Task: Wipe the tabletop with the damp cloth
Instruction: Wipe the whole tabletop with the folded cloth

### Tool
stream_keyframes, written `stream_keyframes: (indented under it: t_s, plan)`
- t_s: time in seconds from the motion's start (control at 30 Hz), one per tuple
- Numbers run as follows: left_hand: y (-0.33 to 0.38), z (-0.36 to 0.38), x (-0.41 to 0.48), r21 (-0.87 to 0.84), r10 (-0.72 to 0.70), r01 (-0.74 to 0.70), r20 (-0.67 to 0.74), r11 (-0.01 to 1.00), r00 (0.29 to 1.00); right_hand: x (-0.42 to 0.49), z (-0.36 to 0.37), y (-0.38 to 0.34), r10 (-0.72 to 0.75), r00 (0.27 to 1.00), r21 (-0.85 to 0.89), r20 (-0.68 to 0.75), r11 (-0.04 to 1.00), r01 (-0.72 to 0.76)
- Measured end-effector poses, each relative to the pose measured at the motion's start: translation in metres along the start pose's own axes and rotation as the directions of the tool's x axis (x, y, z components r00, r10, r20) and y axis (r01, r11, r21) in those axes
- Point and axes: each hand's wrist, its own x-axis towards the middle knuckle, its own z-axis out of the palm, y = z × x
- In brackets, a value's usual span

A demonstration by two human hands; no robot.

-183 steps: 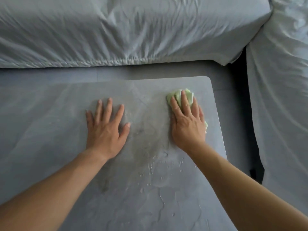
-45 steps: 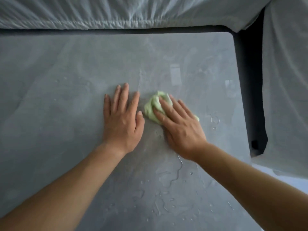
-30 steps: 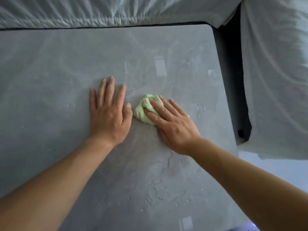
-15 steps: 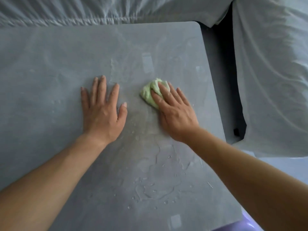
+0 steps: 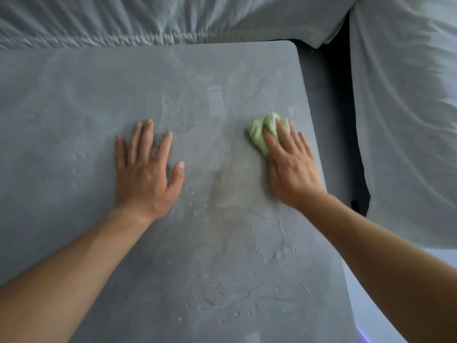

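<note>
A grey stone-look tabletop [image 5: 74, 100] fills most of the view, with wet streaks and water drops [image 5: 235, 298] in its middle and near part. A crumpled pale green cloth [image 5: 259, 131] lies near the table's right edge. My right hand [image 5: 291, 167] presses flat on the cloth, fingers over it; part of the cloth is hidden under the palm. My left hand [image 5: 146, 174] rests flat on the tabletop with fingers spread, holding nothing, well to the left of the cloth.
A sofa under a white cover [image 5: 173, 18] runs along the table's far edge. Another covered section [image 5: 408, 120] stands to the right, across a narrow dark gap of floor [image 5: 329, 100]. The table's right edge [image 5: 314, 125] lies close to my right hand.
My right hand has slid the cloth to the right, from beside my left thumb to near the table's right edge. The left hand stays flat in place.
</note>
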Motion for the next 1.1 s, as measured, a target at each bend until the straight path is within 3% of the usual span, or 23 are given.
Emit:
stream_keyframes:
  t_s: [0.1, 0.23, 0.3, 0.5, 0.73, 0.9, 1.0, 1.1]
  plan:
    - [0.001, 0.0, 0.001, 0.015, -0.002, 0.002, 0.01, 1.0, 1.0, 0.007, 0.003, -0.01, 0.164, 0.986, 0.044, -0.043, 0.986, -0.162]
    - [0.002, -0.001, 0.002, -0.001, -0.005, 0.005, 0.011, 1.0, 1.0, -0.085, 0.018, -0.026, 0.043, 0.999, 0.053, -0.025, 0.998, -0.042]
    - [0.002, -0.001, 0.001, 0.002, -0.005, 0.005, 0.014, 1.0, 1.0, -0.087, 0.016, -0.01, -0.013, 1.0, 0.066, 0.003, 0.998, 0.012]
    - [0.005, -0.002, -0.001, 0.016, -0.004, 0.004, 0.008, 1.0, 1.0, -0.007, -0.002, 0.017, 0.262, 0.964, 0.088, -0.044, 0.962, -0.258]
    - [0.016, -0.003, -0.032, 0.023, -0.043, 0.043, 0.002, 0.999, 0.999, -0.083, 0.01, 0.009, -0.019, 1.0, 0.055, 0.003, 0.998, 0.019]
    - [0.015, 0.001, -0.034, 0.05, -0.042, 0.042, 0.011, 0.998, 0.999, -0.017, 0.01, -0.027, 0.336, 0.941, 0.108, -0.031, 0.937, -0.331]
    - [0.016, 0.0, -0.034, 0.054, -0.041, 0.039, 0.019, 0.998, 0.999, -0.045, 0.024, -0.055, 0.108, 0.994, 0.083, -0.035, 0.991, -0.105]
    - [0.017, -0.001, -0.035, 0.061, -0.043, 0.041, 0.025, 0.997, 0.999, -0.098, 0.032, -0.066, -0.116, 0.993, 0.068, 0.027, 0.991, 0.114]
